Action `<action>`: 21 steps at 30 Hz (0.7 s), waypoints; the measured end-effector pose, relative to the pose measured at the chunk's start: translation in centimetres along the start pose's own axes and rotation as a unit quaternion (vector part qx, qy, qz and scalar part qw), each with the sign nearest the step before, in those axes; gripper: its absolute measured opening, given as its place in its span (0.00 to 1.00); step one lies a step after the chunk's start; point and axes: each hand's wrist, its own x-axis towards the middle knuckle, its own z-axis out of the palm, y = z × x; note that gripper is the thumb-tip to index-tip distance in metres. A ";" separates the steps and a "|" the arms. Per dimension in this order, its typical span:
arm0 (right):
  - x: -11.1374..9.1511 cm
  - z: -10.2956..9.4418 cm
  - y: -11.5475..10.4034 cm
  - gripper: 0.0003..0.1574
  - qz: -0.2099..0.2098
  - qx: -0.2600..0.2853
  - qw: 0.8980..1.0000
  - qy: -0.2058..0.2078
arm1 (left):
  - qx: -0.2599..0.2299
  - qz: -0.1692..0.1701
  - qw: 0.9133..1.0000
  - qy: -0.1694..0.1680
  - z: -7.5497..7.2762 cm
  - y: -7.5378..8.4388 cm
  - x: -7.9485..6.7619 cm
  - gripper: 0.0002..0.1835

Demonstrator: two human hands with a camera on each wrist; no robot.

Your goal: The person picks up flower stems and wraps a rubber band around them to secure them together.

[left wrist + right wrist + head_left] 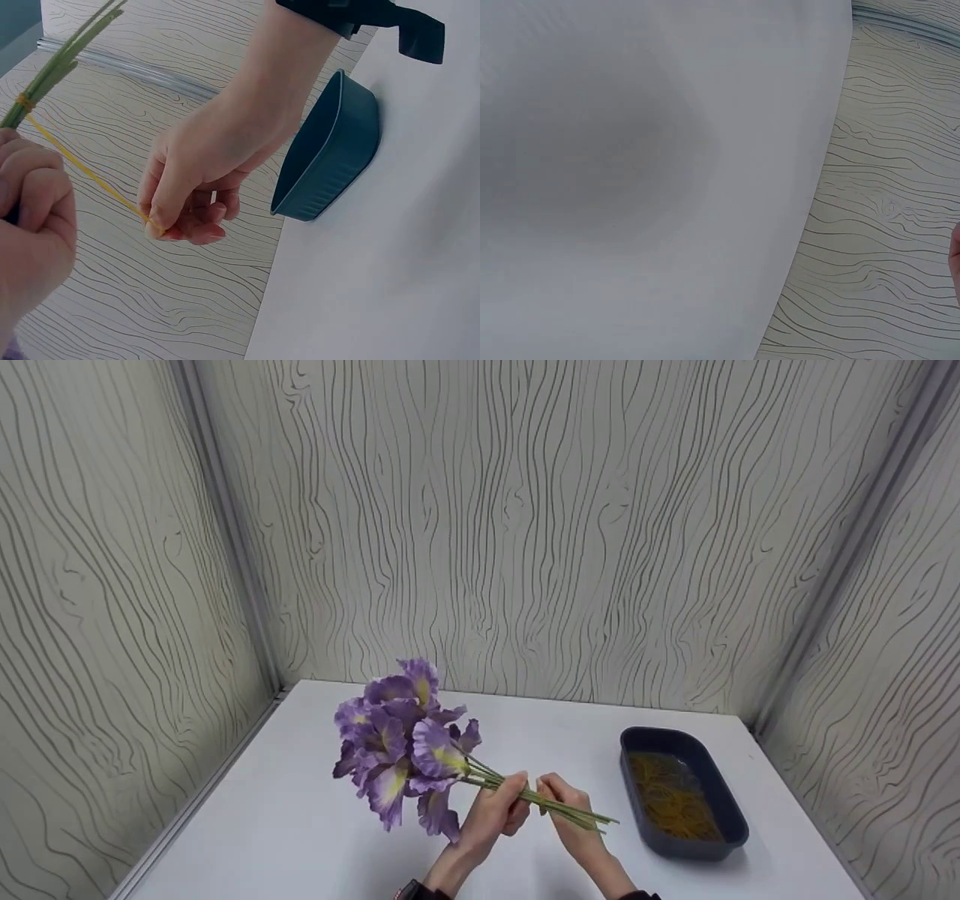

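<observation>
My left hand grips the green stems of a bunch of purple irises, whose blooms point to the left. A yellow rubber band is looped round the stems just beyond that fist in the left wrist view. Stretched taut, it runs to my right hand, where thumb and fingers pinch its other end. Seen from the head, the right hand is close by the stems' lower part. In the right wrist view only a sliver of a hand shows at the right edge; the flowers are out of that view.
A dark blue-grey tub with many yellow rubber bands stands at the right on the white table. Wood-grain panels rise behind and on both sides, joined by metal strips at the corners.
</observation>
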 end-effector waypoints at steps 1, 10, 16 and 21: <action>-0.2 0.1 0.2 0.09 0.024 0.004 1.000 -0.010 | 0.003 0.005 1.000 0.007 -0.1 0.0 0.1 0.25; -1.5 0.7 0.0 0.13 0.038 -0.025 0.999 -0.026 | 0.011 0.035 0.996 0.086 -0.6 0.0 0.6 0.26; -2.4 1.4 -0.9 0.14 0.009 -0.042 0.999 -0.015 | 0.010 0.045 0.989 0.139 -1.1 0.0 0.9 0.26; -3.0 1.5 -1.1 0.14 0.030 -0.062 0.997 -0.020 | 0.001 0.053 0.986 0.158 -1.2 0.0 1.0 0.26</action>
